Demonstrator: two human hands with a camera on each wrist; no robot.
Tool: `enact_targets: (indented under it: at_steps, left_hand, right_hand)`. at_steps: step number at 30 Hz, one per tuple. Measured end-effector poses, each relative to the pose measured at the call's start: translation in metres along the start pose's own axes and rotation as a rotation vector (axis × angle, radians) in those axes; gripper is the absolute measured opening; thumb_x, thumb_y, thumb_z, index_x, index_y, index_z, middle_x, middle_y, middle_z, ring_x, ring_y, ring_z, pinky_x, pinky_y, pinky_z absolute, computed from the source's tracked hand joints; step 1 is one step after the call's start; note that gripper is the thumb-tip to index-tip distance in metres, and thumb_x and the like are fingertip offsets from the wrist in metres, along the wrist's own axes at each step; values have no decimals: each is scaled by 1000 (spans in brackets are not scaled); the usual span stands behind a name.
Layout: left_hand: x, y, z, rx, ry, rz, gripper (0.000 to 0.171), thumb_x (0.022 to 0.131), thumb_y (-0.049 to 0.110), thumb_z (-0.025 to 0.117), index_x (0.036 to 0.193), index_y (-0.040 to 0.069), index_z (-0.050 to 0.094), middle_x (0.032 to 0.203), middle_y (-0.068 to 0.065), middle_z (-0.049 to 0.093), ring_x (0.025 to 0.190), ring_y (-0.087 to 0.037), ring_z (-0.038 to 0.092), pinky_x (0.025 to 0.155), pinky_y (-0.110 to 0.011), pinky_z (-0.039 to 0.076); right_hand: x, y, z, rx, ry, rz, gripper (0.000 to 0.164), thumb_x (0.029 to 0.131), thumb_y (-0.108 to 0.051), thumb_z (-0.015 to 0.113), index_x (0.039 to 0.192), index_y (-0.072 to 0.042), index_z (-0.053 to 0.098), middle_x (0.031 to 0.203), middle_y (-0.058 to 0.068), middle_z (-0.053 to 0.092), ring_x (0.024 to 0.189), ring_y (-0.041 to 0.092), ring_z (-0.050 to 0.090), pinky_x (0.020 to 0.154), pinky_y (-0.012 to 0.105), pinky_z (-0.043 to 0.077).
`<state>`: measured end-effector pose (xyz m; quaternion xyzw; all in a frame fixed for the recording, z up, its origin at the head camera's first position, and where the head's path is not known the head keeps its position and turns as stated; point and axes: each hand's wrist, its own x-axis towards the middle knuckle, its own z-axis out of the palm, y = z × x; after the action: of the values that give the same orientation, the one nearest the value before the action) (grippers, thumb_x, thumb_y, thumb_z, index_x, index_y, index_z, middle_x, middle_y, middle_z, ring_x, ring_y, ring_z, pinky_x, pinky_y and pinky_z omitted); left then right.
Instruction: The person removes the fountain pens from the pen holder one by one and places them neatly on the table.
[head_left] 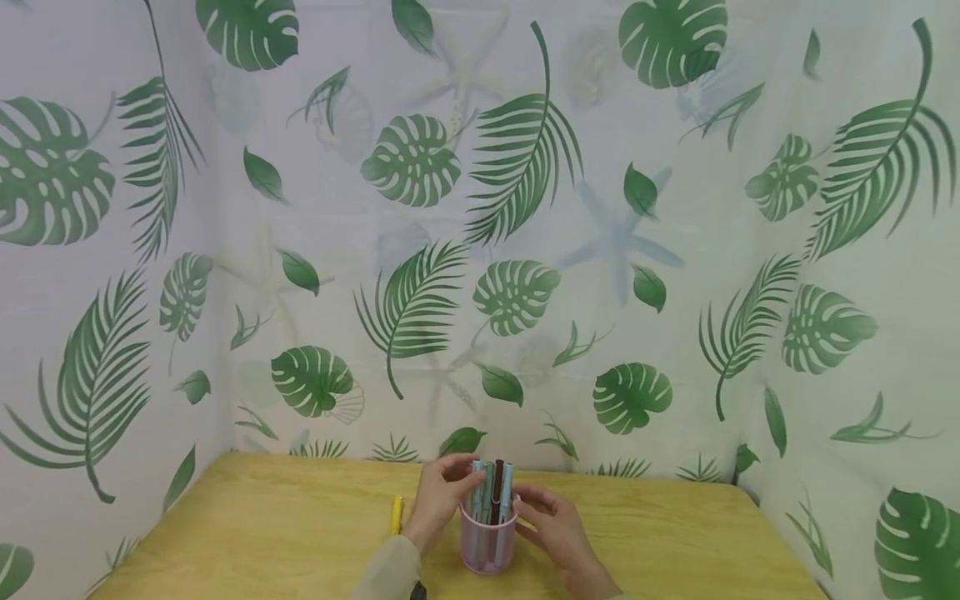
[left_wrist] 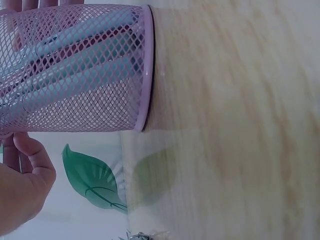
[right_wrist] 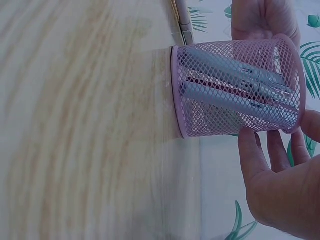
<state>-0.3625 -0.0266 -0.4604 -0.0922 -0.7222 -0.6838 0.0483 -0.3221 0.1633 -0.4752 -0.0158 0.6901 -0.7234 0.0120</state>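
Note:
A pink mesh pen holder (head_left: pixel 487 546) stands upright on the table, with several light blue pens (head_left: pixel 507 492) and a dark brown pen (head_left: pixel 498 479) leaning inside. My left hand (head_left: pixel 438 504) is at its left, thumb and forefinger around the tops of the pens at the near left. In the left wrist view the left hand's (left_wrist: pixel 25 185) other fingers are bent beside the rim. From the right, my right hand (head_left: pixel 558 533) holds the holder near its top. Its fingertips touch the mesh (right_wrist: pixel 225 90) and its thumb lies at the rim, as the right wrist view shows.
A yellow pen (head_left: pixel 397 514) lies on the wooden table (head_left: pixel 285 525), left of the left hand. Leaf-patterned curtains (head_left: pixel 525 208) hang behind the table and along both sides. The table's right edge slopes down past the right hand.

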Motion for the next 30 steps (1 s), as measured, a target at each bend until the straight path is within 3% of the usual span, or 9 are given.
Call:
enact_targets:
  at_steps: [7,14,21,30]
  left_hand:
    - [-15,21,-3,-9,-23,23,32,87,11,72,116,-1,66,106,-17,68,93,-17,61,79,-26,51]
    - [3,-10,-6,-50,-21,20,36,84,20,78,115,4,67,104,-13,73,90,-13,66,81,-28,53]
    - [3,-10,-8,-58,25,54,37,82,20,80,113,7,63,101,-12,75,90,-14,66,82,-29,51]
    - [0,2,-10,-82,57,62,25,80,7,79,91,-4,60,81,0,64,77,-11,57,71,-24,49]
  right_hand:
    - [-1,1,0,1,-3,6,47,92,-18,68,130,7,54,128,21,62,114,25,62,95,46,53]
    - [-2,1,2,-8,6,24,45,93,-17,67,130,6,55,129,21,61,115,26,62,95,47,53]
    - [0,0,2,-3,0,21,43,94,-15,65,130,6,54,130,23,60,117,27,61,96,46,53]
    - [-1,-1,2,-2,1,8,44,94,-17,66,130,7,55,129,22,61,114,23,62,95,45,53]
